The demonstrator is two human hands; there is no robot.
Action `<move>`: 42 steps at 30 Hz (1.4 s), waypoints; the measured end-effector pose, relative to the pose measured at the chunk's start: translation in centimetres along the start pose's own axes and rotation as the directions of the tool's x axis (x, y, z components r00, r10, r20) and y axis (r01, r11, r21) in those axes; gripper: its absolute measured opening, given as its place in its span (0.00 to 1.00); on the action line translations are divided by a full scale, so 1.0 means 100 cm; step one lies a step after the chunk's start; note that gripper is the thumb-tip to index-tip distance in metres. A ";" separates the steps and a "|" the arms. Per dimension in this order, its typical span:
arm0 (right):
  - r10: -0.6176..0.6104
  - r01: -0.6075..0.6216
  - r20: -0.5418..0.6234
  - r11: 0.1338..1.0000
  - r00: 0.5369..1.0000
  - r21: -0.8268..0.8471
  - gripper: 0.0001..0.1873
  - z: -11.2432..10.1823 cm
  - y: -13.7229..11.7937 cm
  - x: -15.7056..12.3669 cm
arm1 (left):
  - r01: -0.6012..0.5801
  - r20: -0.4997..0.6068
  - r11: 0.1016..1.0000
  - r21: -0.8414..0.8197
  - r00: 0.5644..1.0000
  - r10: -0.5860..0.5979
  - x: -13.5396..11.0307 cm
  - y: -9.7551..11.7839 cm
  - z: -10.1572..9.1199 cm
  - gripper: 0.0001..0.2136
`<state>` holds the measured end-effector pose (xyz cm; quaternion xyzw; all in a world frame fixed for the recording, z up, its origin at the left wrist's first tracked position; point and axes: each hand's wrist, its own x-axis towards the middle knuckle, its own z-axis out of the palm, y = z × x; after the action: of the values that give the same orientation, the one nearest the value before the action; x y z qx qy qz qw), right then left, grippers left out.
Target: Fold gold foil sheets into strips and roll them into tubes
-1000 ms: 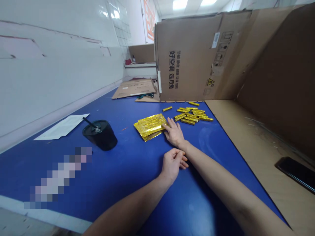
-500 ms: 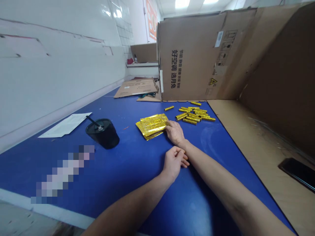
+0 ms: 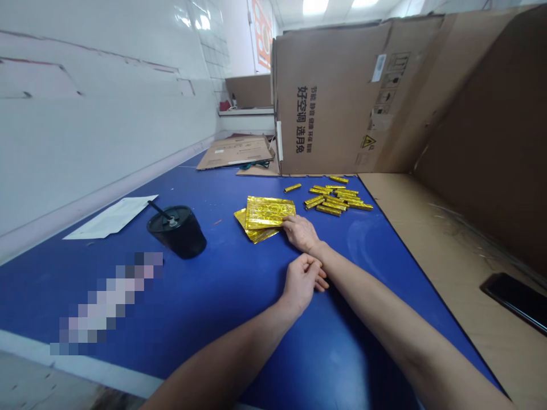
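Note:
My right hand [image 3: 301, 232] pinches the lower right corner of a shiny gold foil sheet [image 3: 270, 212], closed on its edge with thumb and fingers. Under this sheet lie more gold foil sheets [image 3: 256, 236], stacked unevenly on the blue table [image 3: 239, 285]. My left hand [image 3: 302, 279] is close to my right wrist, nearer to me. Its thumb and index finger are curled together, the other fingers bent loosely, and nothing shows in it. Beyond my right hand lie several thin rolled gold strips [image 3: 335, 199] in a loose group, one of them apart to the left.
A black lidded container [image 3: 177, 230] with a stick across its top stands at left, beside a white paper [image 3: 113, 217]. A large cardboard box [image 3: 337, 114] rises behind the strips. A black phone [image 3: 517, 299] lies on cardboard at right. Flattened cardboard [image 3: 237, 151] lies farther back.
The top foil sheet has turned and shifted slightly right at its corner, with my right hand moving a little left and down. My left hand has stayed put.

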<state>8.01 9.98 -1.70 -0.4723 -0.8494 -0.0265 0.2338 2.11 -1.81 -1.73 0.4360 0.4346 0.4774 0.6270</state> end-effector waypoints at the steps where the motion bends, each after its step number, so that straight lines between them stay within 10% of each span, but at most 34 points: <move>1: -0.008 0.008 -0.001 1.000 1.000 0.008 0.13 0.000 0.000 0.000 | -0.001 0.003 1.000 0.001 1.000 0.001 0.000 0.000 0.000 0.11; 42: -0.151 0.154 -0.102 0.988 0.983 0.025 0.13 -0.004 -0.004 0.001 | -0.036 0.047 0.999 0.037 0.998 0.035 0.000 -0.004 -0.001 0.11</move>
<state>7.75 9.74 -1.16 -0.4002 -0.8707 -0.0540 0.2807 2.09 -1.90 -2.15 0.4664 0.4212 0.4700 0.6198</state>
